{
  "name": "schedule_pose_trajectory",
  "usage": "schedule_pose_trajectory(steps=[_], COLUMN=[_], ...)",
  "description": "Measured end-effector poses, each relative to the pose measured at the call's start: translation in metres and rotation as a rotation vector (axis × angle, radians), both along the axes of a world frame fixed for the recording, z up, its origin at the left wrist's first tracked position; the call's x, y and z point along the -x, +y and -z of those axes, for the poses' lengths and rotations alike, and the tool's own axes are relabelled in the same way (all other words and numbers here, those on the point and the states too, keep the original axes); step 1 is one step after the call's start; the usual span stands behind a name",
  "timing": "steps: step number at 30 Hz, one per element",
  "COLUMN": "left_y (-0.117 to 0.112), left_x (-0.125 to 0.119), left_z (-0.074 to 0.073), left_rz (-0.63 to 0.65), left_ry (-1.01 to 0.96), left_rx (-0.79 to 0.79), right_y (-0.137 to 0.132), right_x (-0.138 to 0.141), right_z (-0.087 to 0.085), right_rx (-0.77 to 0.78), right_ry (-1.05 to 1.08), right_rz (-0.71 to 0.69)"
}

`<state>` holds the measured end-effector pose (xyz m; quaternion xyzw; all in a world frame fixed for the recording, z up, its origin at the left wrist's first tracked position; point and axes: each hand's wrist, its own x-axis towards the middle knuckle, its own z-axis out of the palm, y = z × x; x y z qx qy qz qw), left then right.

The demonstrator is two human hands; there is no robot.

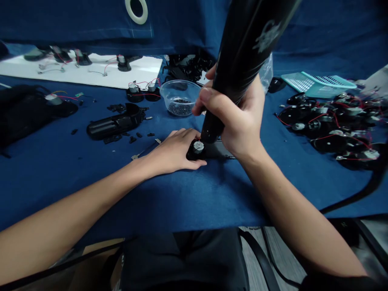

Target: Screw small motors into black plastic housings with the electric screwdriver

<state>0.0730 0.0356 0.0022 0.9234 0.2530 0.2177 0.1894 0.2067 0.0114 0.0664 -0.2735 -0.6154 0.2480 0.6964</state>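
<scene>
so, the left hand (174, 151) lies open, pressing the black motor housing (191, 152) down on the blue cloth (169, 206) to steady it, while the right hand (235, 115) clenches an electric screwdriver (235, 81) tilted down onto it.

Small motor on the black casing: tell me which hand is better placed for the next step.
Probably the right hand: it grips the black electric screwdriver with its tip down at the motor. The left hand is holding the casing down.
</scene>
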Motion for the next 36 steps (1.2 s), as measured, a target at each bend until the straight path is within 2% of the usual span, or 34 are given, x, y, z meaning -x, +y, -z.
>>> schedule_pose_trajectory(steps=[3, 7, 15, 19, 26, 36], left_y=[0.000, -0.001, 0.000, 0.000, 0.001, -0.002], left_x=[0.000, 0.000, 0.000, 0.000, 0.000, 0.000], left_z=[0.000, 0.000, 0.001, 0.000, 0.002, 0.000], left_rz=[-0.002, -0.013, -0.022, -0.034, -0.026, -0.045], left_ry=[0.004, 0.007, 0.031, 0.049, 0.039, 0.040], left_rx=[-0.009, -0.004, 0.007, 0.033, 0.040, 0.044], right_y=[0.000, -0.002, -0.008, -0.010, -0.006, -0.011], right_x=[0.000, 0.004, 0.011, 0.014, 0.010, 0.010], right_z=[-0.002, -0.005, -0.006, -0.006, -0.005, -0.011], right_rx=[0.055, 0.090, 0.040, 0.052, 0.040, 0.110], right_ry=[0.015, 0.050, 0.111, 0.114, 0.118, 0.077], right_rz=[-0.052, -0.014, -0.104, -0.058, -0.113, -0.054])
